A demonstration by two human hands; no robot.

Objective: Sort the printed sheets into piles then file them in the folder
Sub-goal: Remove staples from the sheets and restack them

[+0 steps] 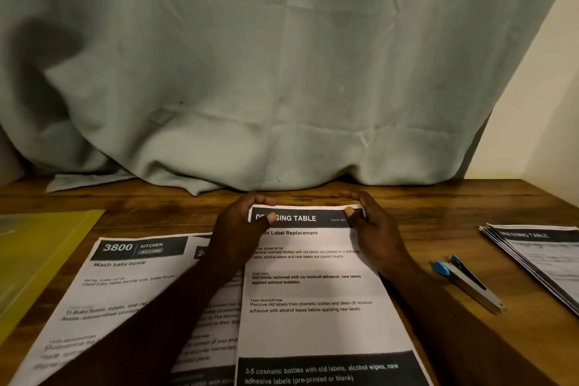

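Lying nearest, the kitchen sheets [119,291] are awaiting sorting; the left hand [238,230] and right hand [376,230] are pinching the Dressing Table sheet [313,329] by its top corners. Its pile [545,257] is sitting at right, the yellow folder [37,260] at left, filing seemingly unstarted.

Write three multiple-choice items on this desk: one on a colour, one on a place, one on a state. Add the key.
1. The folder is: A yellow; B red; C black.
2. The blue-and-silver tool lies: A on the folder; B between the Dressing Table sheet and the pile at right; C under the folder.
3. The Dressing Table sheet is: A untouched; B pinched at its top corners; C rolled up.
Key: 1 A, its cover shows yellow. 2 B, it rests on wood between them. 3 B, the left hand and right hand pinch the corners.
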